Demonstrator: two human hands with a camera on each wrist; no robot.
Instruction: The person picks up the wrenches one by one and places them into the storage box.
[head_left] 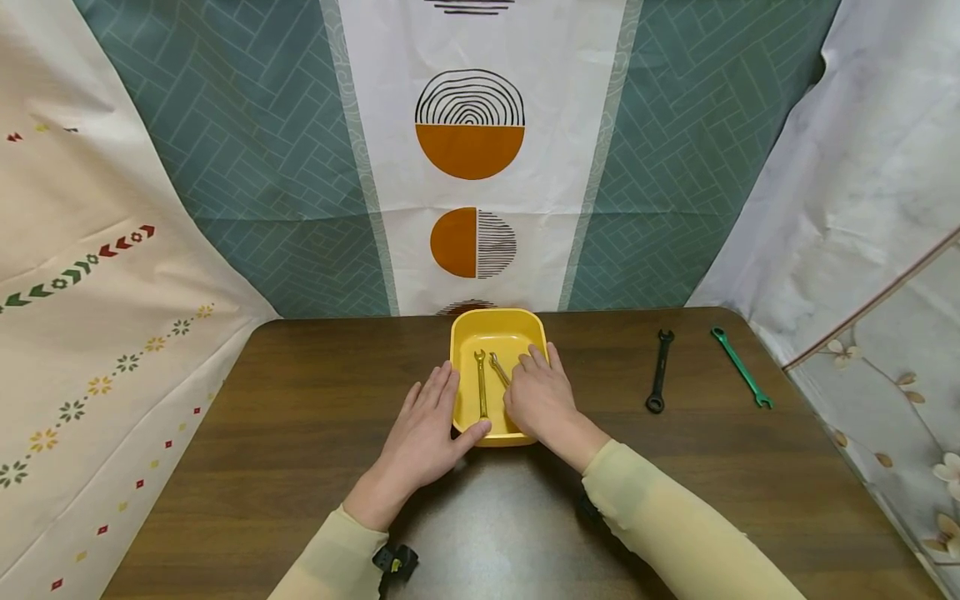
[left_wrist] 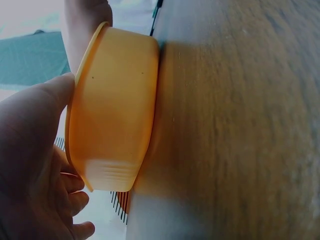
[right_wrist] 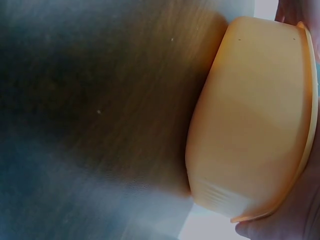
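A yellow plastic tray (head_left: pixel 498 439) stands near the back edge of the table. Inside it, a gold wrench (head_left: pixel 482 383) lies lengthwise on the left. Beside that, a second gold wrench (head_left: pixel 498 369) slants toward my right hand (head_left: pixel 542 402), which reaches over the right rim with bent fingers at this wrench. The lower end of the wrench is hidden under the hand. My left hand (head_left: pixel 431 429) rests along the left rim, fingers fairly straight, its thumb at the near rim. In the left wrist view, that thumb touches the rim of the tray (left_wrist: pixel 112 105).
To the right of the tray lie a black wrench (head_left: pixel 660 371) and, farther right, a green wrench (head_left: pixel 741 367). The brown wooden table (head_left: pixel 315 400) is bounded by a patterned curtain (head_left: pixel 247 167) at the back and cloths at both sides.
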